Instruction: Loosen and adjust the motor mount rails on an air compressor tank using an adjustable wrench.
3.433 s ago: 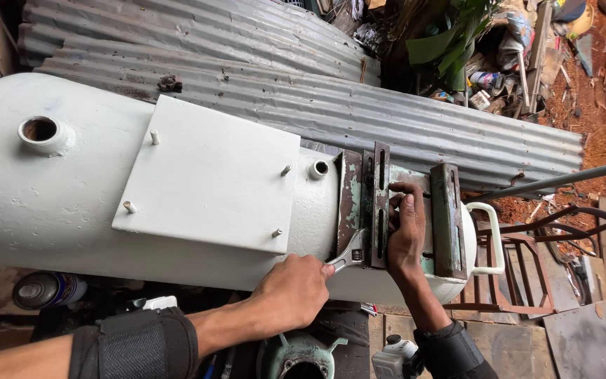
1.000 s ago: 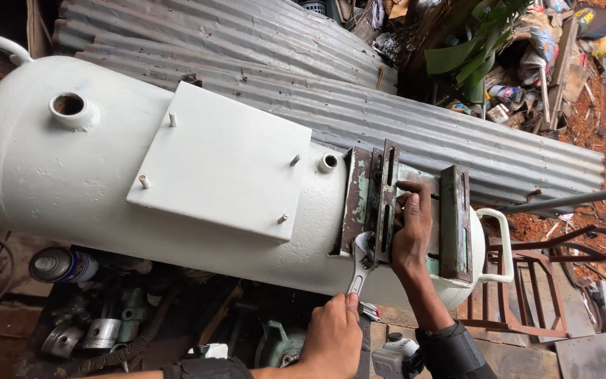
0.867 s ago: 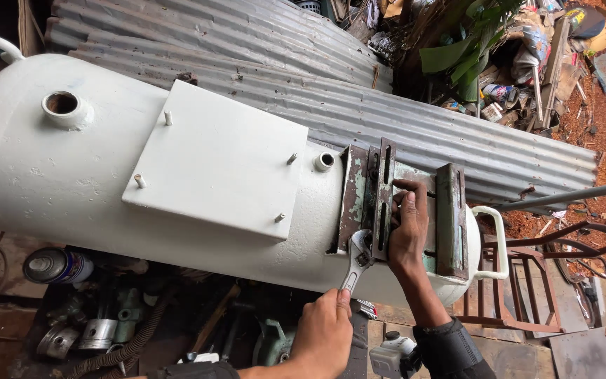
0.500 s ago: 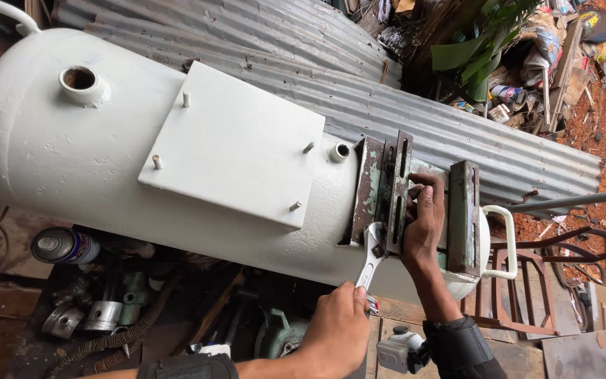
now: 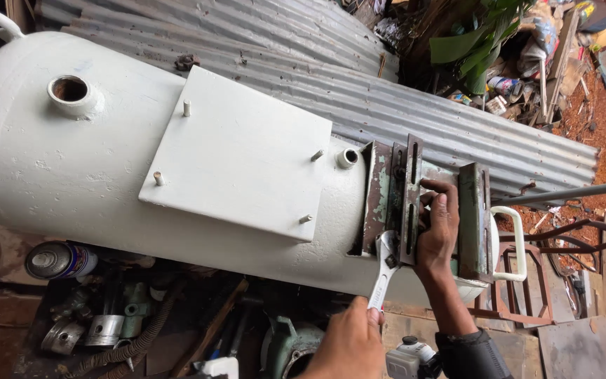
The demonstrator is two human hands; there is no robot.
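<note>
— Spanner (image 5: 384,270) first: where does it lie from the two hands?

— Between them, roughly; its silver shaft runs steeply up and slightly right from the left hand (image 5: 348,340), which is curled around the lower end at the bottom edge of the view; the open head sits on a fastener at the lower end of the rusty slotted brackets (image 5: 394,200).

— And the right hand (image 5: 438,231)?

— Just beside the spanner's head, to its right; the fingers are pressed into the gap between the slotted brackets and another rusty upright plate (image 5: 473,221), closed around something small there; what exactly, I cannot tell.

— So which hand is nearer the fastener?

— The right; the left hand holds only the far end of the shaft, below the tank.

— What carries the brackets?

— A big white tank (image 5: 57,168) lying on its side, long axis running left to right; a flat white plate (image 5: 240,151) with studs sits on top, left of the brackets; a white handle (image 5: 513,242) loops off the right end.

— Anything around it?

— Corrugated sheeting (image 5: 387,98) behind; a spray can (image 5: 61,260) and engine parts below.
</note>
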